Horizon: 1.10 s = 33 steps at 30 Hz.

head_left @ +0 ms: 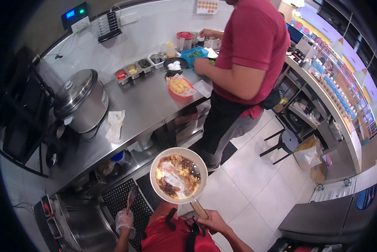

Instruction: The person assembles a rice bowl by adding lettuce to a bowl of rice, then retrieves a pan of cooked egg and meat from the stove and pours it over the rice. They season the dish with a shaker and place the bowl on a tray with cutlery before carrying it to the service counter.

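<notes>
My right hand [212, 221] is wrapped round the handle of a cream-coloured frying pan [152, 176], held up in front of me over the floor. Brown and yellowish food with a whitish liquid [176, 178] covers the pan's bottom. Lower left, my left hand [124, 220] wears a clear plastic glove and grips a spatula-like utensil [132, 197], its broad end pointing up. The utensil is apart from the pan, above a black perforated mat [129, 206].
A co-worker in a red shirt [249, 50] stands at the steel counter [142, 109]. On it are a large rice cooker [81, 101], a white cloth [115, 127], a red basket of fried food [181, 87] and a black bowl of eggs [175, 66]. A black stool [287, 140] stands at the right.
</notes>
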Each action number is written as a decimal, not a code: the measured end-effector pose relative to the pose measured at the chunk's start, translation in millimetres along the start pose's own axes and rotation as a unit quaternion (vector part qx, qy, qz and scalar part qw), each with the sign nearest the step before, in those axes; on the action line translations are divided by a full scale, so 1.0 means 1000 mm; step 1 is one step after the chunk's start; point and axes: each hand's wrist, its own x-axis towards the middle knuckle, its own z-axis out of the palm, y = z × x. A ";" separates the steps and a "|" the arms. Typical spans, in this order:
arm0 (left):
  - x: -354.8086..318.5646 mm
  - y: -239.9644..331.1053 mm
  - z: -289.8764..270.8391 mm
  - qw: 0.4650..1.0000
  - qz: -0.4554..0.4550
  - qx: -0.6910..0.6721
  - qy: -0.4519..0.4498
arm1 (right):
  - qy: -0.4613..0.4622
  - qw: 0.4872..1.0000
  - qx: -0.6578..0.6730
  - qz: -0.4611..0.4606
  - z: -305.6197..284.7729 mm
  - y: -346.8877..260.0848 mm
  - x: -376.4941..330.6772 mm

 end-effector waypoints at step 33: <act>-0.149 0.468 0.244 0.790 0.441 0.053 -0.422 | 0.509 0.801 0.315 0.024 -0.179 0.170 -0.194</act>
